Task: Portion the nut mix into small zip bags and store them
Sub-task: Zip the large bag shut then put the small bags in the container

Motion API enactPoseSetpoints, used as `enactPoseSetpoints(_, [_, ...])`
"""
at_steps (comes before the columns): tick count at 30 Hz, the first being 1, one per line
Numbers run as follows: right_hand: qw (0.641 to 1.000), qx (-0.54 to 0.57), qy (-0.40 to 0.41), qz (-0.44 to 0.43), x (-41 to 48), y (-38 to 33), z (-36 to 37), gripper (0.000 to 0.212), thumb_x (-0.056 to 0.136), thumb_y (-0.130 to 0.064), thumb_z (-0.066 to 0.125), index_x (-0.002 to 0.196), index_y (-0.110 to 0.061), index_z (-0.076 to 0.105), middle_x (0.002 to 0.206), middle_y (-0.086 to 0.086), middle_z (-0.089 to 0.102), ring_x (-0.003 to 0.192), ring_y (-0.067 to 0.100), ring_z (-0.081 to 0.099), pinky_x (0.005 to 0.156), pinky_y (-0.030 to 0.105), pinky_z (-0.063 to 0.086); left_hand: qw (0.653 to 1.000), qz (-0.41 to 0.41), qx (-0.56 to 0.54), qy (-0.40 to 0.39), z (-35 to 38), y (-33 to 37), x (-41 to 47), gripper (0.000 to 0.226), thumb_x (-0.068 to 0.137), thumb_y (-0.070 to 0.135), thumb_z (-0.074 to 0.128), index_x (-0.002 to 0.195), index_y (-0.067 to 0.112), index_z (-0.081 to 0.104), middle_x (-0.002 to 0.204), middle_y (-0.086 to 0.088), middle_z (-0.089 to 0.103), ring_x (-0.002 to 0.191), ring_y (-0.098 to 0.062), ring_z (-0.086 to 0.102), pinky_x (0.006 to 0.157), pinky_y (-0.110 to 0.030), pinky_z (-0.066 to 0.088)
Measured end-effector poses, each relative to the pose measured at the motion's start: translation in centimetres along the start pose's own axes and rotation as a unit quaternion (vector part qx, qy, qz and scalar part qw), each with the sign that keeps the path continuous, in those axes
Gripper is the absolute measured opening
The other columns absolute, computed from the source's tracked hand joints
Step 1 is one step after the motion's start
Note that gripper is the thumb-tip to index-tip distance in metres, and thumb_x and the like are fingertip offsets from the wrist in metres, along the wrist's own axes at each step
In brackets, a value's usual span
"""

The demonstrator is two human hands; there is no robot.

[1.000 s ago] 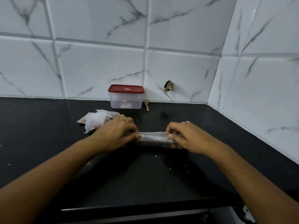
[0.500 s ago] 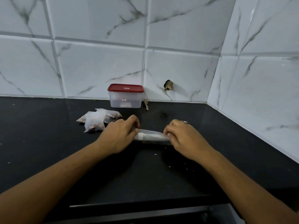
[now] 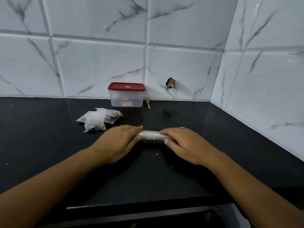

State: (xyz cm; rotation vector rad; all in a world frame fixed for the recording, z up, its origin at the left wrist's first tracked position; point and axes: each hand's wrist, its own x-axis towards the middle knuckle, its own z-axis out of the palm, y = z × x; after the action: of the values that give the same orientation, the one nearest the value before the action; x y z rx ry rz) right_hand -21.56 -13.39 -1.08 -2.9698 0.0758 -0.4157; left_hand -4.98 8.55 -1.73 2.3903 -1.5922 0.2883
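rolled zip bag (image 3: 152, 136) between grips, left hand (image 3: 118, 143) holding one end, right hand (image 3: 185, 143) other

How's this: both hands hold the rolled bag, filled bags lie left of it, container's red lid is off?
No: head view shows the red lid on the container. The left hand and right hand hold the rolled bag; filled bags lie left of it.

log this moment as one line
left hand grips rolled bag | right hand grips its other end | filled bags piled on counter | box lid on
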Motion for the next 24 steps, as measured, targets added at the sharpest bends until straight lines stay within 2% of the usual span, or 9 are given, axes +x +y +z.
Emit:
enactPoseSetpoints(2, [1.000,-0.012,-0.011,0.003,0.1,0.2,0.3,0.044,0.108,-0.043,0.041,0.149,-0.027,0.051,0.142,-0.009,0.062,0.126,0.008,0.056,0.108,0.034,0.045,0.999,-0.003,-0.005,-0.043,0.0,-0.1,0.0,0.059,0.107,0.051,0.027,0.160,0.026,0.030,0.161,0.004,0.041,0.146,-0.009,0.038,0.119,-0.028,0.032])
enactPoseSetpoints(5, [1.000,-0.019,-0.020,0.008,0.4,0.6,0.5,0.048,0.110,-0.045,0.036,0.154,-0.028,0.046,0.151,-0.009,0.055,0.137,0.008,0.050,0.115,0.034,0.041,0.998,-0.004,-0.016,-0.060,-0.1,-0.3,0.2,0.057,0.108,0.048,0.031,0.161,0.026,0.028,0.162,0.004,0.038,0.147,-0.009,0.035,0.120,-0.027,0.028])
enactPoseSetpoints(15, [0.999,-0.038,-0.036,0.009,0.7,0.6,0.7,0.046,0.110,-0.043,0.037,0.153,-0.030,0.046,0.151,-0.010,0.055,0.135,0.009,0.052,0.112,0.036,0.044,0.994,0.005,-0.041,-0.098,0.0,-0.7,0.5,0.057,0.109,0.041,0.038,0.162,0.024,0.024,0.164,0.005,0.033,0.148,-0.007,0.030,0.111,-0.013,0.016])
enactPoseSetpoints(17, [0.999,-0.034,-0.029,0.009,0.8,0.3,0.7,0.043,0.109,-0.041,0.041,0.150,-0.029,0.051,0.145,-0.009,0.059,0.128,0.009,0.056,0.108,0.035,0.047,0.995,0.013,-0.034,-0.093,0.1,-0.9,0.6,0.054,0.108,0.037,0.042,0.160,0.024,0.029,0.160,0.004,0.039,0.146,-0.008,0.034,0.114,-0.016,0.020])
enactPoseSetpoints(19, [0.999,-0.022,-0.021,0.010,0.9,0.2,0.6,0.036,0.108,-0.038,0.046,0.140,-0.030,0.059,0.132,-0.010,0.065,0.115,0.009,0.060,0.100,0.037,0.051,0.997,0.024,-0.017,-0.073,0.1,-1.2,0.8,0.047,0.107,0.034,0.047,0.153,0.026,0.041,0.152,0.005,0.048,0.140,-0.009,0.040,0.119,-0.027,0.029])
enactPoseSetpoints(21, [1.000,-0.010,-0.013,0.007,1.2,0.3,0.3,0.030,0.105,-0.037,0.051,0.129,-0.031,0.066,0.119,-0.013,0.064,0.103,0.008,0.060,0.091,0.039,0.054,0.998,0.041,0.029,-0.046,-0.1,-1.1,1.6,0.040,0.105,0.034,0.048,0.144,0.028,0.051,0.145,0.007,0.052,0.136,-0.010,0.043,0.116,-0.038,0.036])
enactPoseSetpoints(24, [1.000,0.000,-0.003,0.011,1.1,0.5,-0.3,0.033,0.102,-0.040,0.056,0.133,-0.033,0.063,0.121,-0.015,0.060,0.105,0.008,0.060,0.091,0.036,0.053,0.992,0.049,0.116,-0.032,-0.7,-0.5,3.4,0.038,0.105,0.033,0.045,0.141,0.031,0.053,0.142,0.006,0.050,0.133,-0.014,0.043,0.112,-0.039,0.038])
